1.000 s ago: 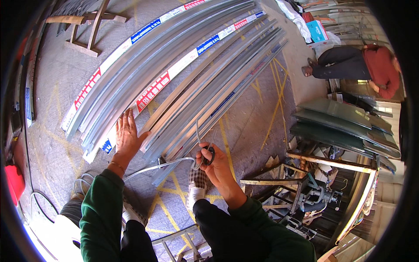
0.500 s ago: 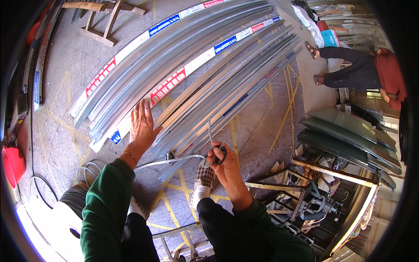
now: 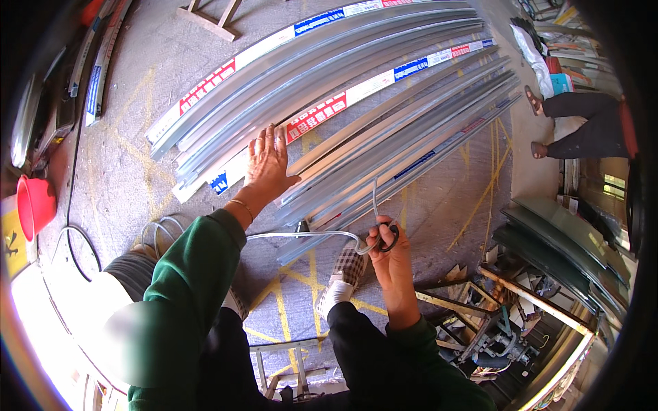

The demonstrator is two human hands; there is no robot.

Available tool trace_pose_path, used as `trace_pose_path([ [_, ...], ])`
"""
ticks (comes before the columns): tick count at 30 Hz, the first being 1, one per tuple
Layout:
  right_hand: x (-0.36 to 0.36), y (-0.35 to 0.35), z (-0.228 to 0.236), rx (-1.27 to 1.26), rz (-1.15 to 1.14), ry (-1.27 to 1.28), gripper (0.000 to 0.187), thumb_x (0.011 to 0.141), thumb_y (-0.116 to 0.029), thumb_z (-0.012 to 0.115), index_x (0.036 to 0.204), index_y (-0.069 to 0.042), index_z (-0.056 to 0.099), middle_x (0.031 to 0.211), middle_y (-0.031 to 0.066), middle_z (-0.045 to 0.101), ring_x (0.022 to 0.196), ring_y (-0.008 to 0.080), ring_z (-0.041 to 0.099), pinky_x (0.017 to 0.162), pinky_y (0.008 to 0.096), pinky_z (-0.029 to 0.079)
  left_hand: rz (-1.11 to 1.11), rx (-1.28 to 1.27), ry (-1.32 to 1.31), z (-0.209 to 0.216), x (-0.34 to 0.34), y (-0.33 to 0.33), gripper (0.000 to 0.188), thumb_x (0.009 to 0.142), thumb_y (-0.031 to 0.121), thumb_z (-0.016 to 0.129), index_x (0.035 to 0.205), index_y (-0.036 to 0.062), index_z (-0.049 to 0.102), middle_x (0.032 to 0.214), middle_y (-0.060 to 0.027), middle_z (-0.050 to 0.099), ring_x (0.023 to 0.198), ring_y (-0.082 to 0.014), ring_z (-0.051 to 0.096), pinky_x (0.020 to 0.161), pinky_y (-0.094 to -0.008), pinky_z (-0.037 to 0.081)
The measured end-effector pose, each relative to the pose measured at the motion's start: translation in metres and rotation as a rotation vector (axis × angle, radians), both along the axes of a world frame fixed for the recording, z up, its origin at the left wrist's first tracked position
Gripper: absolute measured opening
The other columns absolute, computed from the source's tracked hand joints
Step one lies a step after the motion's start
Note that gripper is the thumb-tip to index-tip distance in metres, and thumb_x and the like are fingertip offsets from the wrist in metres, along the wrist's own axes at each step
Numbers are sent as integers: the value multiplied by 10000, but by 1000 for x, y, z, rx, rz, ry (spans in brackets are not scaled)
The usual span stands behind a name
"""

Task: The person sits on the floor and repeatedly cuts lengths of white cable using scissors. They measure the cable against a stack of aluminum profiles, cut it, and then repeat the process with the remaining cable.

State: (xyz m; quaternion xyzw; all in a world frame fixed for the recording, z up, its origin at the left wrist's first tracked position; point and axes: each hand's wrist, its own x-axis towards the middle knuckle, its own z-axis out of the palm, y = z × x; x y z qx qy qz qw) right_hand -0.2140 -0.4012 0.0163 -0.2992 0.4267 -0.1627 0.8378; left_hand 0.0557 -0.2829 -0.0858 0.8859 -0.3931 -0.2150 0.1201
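Observation:
My left hand [image 3: 269,168] rests flat, fingers stretched out, on the near end of a bundle of long silver metal profiles [image 3: 329,79]. Red, blue and white printed film covers some of them. My right hand [image 3: 393,264] is closed around the black ring handles of what look like scissors [image 3: 388,237], their blades hidden. A thin pale grey cord [image 3: 301,234] also passes through its fingers. One piece of cord sticks up above the hand; the other runs left behind my left forearm. More profiles [image 3: 411,137] lie to the right of my left hand.
A coil of grey cord [image 3: 127,277] and a red bucket [image 3: 34,205] are at left. Dark sheets [image 3: 548,257] and a rusty metal frame [image 3: 531,298] with scraps stand at right. Another person's legs [image 3: 582,127] show at the far right. A ladder [image 3: 301,370] lies near my feet.
The view has shifted, so the scene sits farther right and higher. Both hands keep their places, the left on the profiles and the right around the scissors and cord.

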Motion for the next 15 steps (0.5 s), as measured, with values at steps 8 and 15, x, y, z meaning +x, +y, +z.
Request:
trace_pose_path([
  [8, 2, 1, 0, 9, 3, -30, 264, 963, -135, 679, 1210, -60, 626, 929, 71, 686, 785, 152, 670, 582, 234, 519, 33, -97, 96, -6, -9, -1, 1087, 728, 263, 876, 1555, 32, 210, 1468, -252, 370, 1372, -434, 351, 1168, -511, 297],
  [15, 5, 3, 2, -7, 2, 1, 260, 965, -135, 674, 1208, -56, 624, 924, 79, 686, 780, 158, 671, 556, 238, 514, 3, -282, -113, -17, -18, 4, 740, 745, 136, 793, 1391, 16, 452, 1253, -192, 498, 1178, -374, 484, 1024, -473, 422],
])
